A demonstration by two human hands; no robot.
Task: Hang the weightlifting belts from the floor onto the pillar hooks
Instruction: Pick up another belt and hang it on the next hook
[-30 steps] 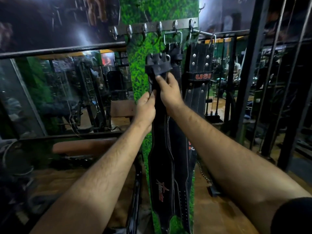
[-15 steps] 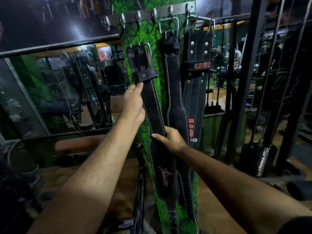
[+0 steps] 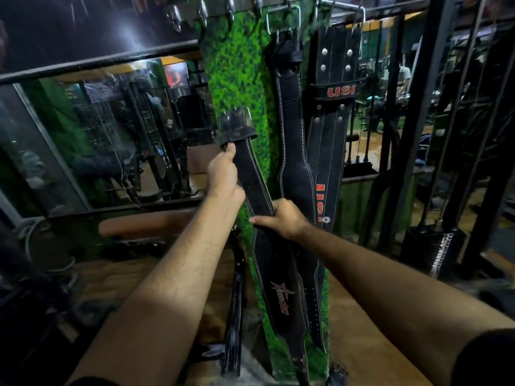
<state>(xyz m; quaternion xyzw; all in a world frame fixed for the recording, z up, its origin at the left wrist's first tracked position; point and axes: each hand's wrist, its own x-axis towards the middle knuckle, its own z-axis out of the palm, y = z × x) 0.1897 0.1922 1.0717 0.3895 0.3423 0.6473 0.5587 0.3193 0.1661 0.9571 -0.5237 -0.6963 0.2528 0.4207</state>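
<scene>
- My left hand (image 3: 223, 174) grips the black belt (image 3: 259, 196) just under its buckle end, fingers curled round the strap's left edge, thumb up toward the keeper loop.
- My right hand (image 3: 281, 218) sits lower on the same belt, at about five o'clock from the left hand, thumb stretched across the front of the strap and fingers wrapped behind its right edge.
- The belt runs on a slant from its buckle (image 3: 237, 118) at eleven o'clock down to its tail at five o'clock, in front of the green pillar (image 3: 239, 65). A red star logo shows on its wide lower part.
- The buckle is well below the row of hooks (image 3: 203, 13), which lies at twelve o'clock along the top edge, several of them bare.
- Two more belts already hang from the rail: a plain black one (image 3: 289, 129) by its metal buckle, and at its three o'clock a doubled one marked USI (image 3: 334, 112) in red.
- At nine o'clock from the pillar a mirror wall (image 3: 97, 129) reflects gym machines; black steel uprights (image 3: 412, 121) stand at three o'clock.
</scene>
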